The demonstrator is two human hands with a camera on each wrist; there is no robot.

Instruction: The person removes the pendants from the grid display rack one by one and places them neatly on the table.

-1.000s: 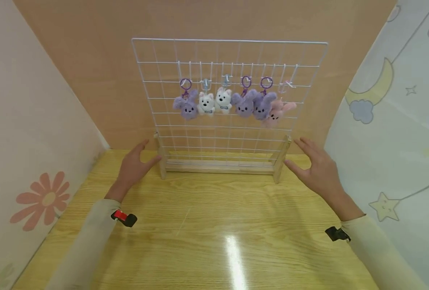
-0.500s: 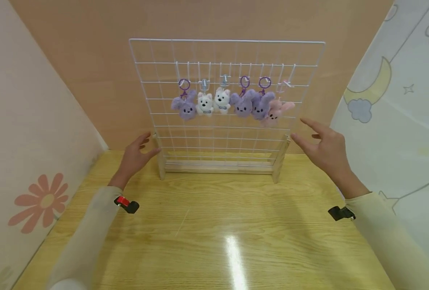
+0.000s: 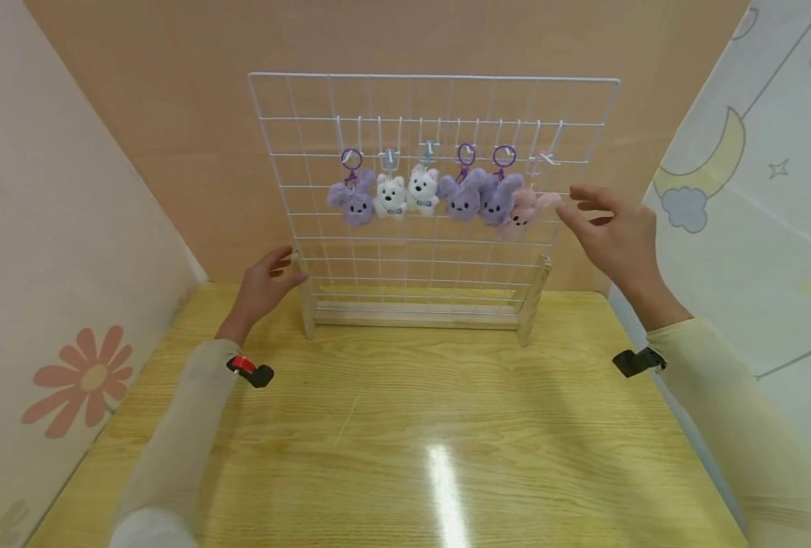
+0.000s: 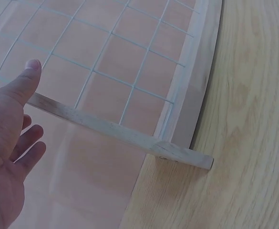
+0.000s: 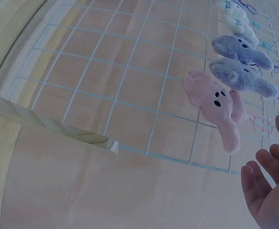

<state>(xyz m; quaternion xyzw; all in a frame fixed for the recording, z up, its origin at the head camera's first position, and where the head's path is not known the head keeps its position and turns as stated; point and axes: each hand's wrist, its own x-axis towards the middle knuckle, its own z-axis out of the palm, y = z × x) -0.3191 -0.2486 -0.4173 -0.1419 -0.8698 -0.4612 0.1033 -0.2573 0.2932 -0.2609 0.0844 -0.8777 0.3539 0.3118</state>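
Observation:
A white wire grid rack [image 3: 433,76] on a wooden stand [image 3: 412,315] bears a row of plush keychains on hooks. From the left hang a purple bunny keychain [image 3: 356,204], two white dog keychains [image 3: 390,199], two more purple bunnies [image 3: 462,199] and a pink bunny keychain [image 3: 520,218]. My left hand [image 3: 262,288] is beside the stand's left post, thumb and fingers apart and holding nothing; the left wrist view shows its thumb near the post's top. My right hand [image 3: 618,232] is right of the pink bunny, fingers loosely bent, with nothing in it.
The stand rests on a wood-grain table [image 3: 378,426]. Behind it is a tan backdrop [image 3: 138,114]. A wall with a flower print [image 3: 90,377] stands at the left, and one with moon and star prints [image 3: 727,152] at the right.
My right hand has risen from beside the stand's right post to the pink bunny's height. My left hand has moved slightly up. The keychains hang as before.

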